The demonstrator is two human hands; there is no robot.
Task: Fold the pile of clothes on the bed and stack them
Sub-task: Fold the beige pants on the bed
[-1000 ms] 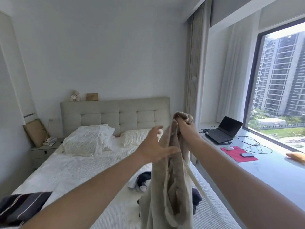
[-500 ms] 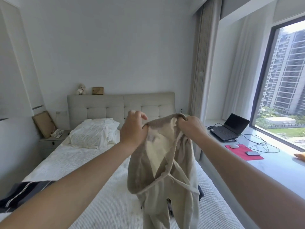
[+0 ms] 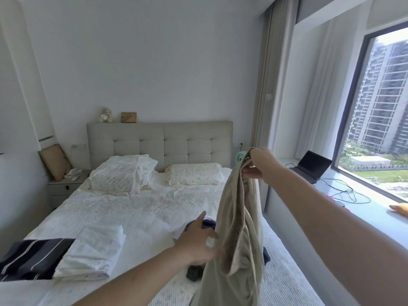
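now my right hand (image 3: 258, 164) pinches the hanging beige cotton garment (image 3: 239, 228) up high; my left hand (image 3: 198, 241), fingers spread, touches its near left edge.

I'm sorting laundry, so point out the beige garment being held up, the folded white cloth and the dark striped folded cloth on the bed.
Beige fabric garment (image 3: 237, 221): head view, middle of the hanging cloth.
Folded white cloth (image 3: 92, 252): head view, top face.
Dark striped folded cloth (image 3: 33, 256): head view, top face.

Bright window (image 3: 379, 111) daylight, seemingly bowed edges
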